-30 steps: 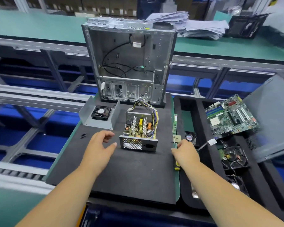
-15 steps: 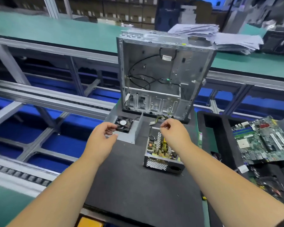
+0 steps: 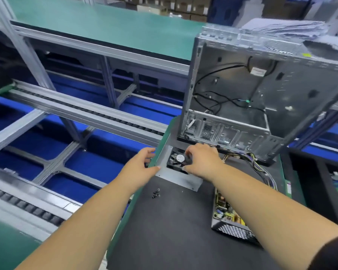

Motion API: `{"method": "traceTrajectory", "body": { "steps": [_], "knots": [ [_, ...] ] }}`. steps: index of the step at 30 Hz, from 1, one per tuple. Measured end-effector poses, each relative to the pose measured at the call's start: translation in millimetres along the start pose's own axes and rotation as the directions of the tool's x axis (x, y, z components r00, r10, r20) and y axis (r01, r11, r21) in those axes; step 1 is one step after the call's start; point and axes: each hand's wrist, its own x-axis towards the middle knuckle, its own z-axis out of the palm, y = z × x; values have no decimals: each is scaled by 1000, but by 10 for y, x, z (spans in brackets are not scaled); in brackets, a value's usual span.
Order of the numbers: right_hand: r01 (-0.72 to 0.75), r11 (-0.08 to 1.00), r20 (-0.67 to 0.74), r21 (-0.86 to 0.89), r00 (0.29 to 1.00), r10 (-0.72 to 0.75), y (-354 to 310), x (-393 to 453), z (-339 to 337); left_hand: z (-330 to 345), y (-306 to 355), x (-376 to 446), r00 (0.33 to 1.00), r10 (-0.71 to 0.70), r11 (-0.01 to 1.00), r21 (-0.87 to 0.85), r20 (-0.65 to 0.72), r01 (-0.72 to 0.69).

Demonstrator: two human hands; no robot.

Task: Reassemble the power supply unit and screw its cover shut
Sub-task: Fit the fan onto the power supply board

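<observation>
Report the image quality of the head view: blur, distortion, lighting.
Head view: wide-angle bending bows the conveyor rails and tilts the computer case; motion blur smears the paper stack and the background; lighting is even and soft, with only faint shadows; the left hand, right hand and fan are fairly sharp; the screws are small but distinguishable.
</observation>
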Motion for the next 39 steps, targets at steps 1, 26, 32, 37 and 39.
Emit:
{"method": "traceTrajectory", "body": {
  "steps": [1, 26, 32, 37, 39],
  "knots": [
    [8, 998, 16, -57, 1000, -7, -30, 71, 33, 10, -14, 43, 999, -21, 1000, -16, 32, 22],
    [218, 976, -212, 28, 955, -207, 67, -56, -323, 117, 337, 172, 994, 35, 994, -102, -100, -45],
    [364, 930, -318, 58, 889, -329, 125, -317, -448, 113, 738, 191, 995, 73, 970, -226, -71, -87],
    [408, 909, -366, 86, 862, -352, 216, -503, -514, 144, 965, 183, 993, 105, 978, -177, -55, -114],
    [395, 912, -368, 109, 868, -332, 283, -577, -515, 160, 1013, 165, 992, 120, 981, -150, -50, -126]
  ]
}}
